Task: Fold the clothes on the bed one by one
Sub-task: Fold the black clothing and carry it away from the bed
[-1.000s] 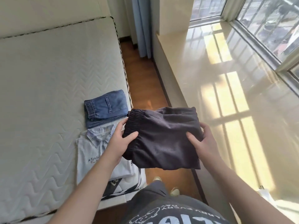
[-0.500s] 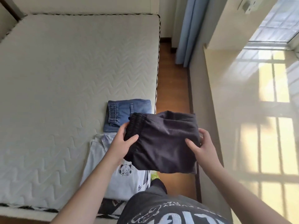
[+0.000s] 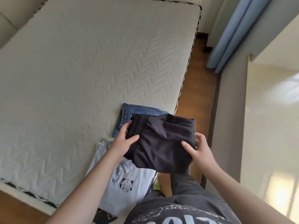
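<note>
I hold a folded pair of black shorts (image 3: 161,141) in the air, over the bed's near right corner. My left hand (image 3: 123,143) grips the elastic waistband side. My right hand (image 3: 198,150) pinches the opposite side, thumb on top. Under the shorts, folded blue denim shorts (image 3: 124,117) lie on the white quilted mattress (image 3: 80,75), partly covered by what I hold. Closer to me lies a folded pale blue shirt (image 3: 129,186) with a small cartoon print, and a dark garment (image 3: 103,215) peeks out beneath it at the bed's edge.
A strip of wooden floor (image 3: 200,75) runs along the bed's right side. A pale blue curtain (image 3: 233,29) hangs at the back right. A glossy beige window ledge (image 3: 271,110) fills the right. My own dark printed T-shirt (image 3: 178,214) shows at the bottom.
My view has swung left from the window ledge toward the bed. The black shorts, held in both hands, have moved left until they overlap the denim shorts.
</note>
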Demonstrator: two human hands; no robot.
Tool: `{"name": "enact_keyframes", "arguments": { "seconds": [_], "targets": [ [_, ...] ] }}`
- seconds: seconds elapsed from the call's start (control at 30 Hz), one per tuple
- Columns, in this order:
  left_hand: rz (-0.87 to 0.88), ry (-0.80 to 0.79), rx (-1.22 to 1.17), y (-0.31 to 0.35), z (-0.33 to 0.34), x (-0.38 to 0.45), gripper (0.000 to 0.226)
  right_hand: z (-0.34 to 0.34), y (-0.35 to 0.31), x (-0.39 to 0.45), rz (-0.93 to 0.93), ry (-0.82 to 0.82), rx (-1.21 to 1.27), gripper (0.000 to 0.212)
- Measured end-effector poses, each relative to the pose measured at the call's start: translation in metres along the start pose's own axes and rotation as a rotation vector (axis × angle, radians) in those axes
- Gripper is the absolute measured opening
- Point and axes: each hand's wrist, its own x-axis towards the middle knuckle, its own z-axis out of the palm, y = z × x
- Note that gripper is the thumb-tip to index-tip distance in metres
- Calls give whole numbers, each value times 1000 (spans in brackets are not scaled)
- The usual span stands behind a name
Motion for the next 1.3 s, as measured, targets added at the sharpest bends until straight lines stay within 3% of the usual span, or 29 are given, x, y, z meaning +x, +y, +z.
{"name": "enact_keyframes", "arguments": {
  "seconds": [0.17, 0.37, 0.87, 0.93, 1.07, 1.13, 1.2, 1.3],
  "targets": [
    [-61, 114, 32, 16, 9, 39, 62, -5, -16, 66, 58, -128, -15, 47],
    [-134, 145, 84, 22, 2, 91, 65, 7, -18, 140, 196, -229, -54, 38],
    [-233, 104, 264, -88, -81, 242, 59, 117, 89, 282, 521, -179, -106, 38],
    [-264, 105, 366, -103, -82, 259, 67, 125, 98, 296, 532, -152, -179, 42],
    [-286, 127, 503, -114, -76, 284, 121, 131, 107, 309, 393, -155, -202, 80],
    [-230, 165, 569, -115, -67, 294, 132, 134, 109, 310, 306, -164, -166, 90],
    [-142, 235, 617, -116, -59, 304, 112, 137, 111, 311, 249, -166, -174, 83],
    [-41, 286, 622, -118, -59, 318, 51, 139, 112, 316, 205, -102, -289, 56]
  ]
}}
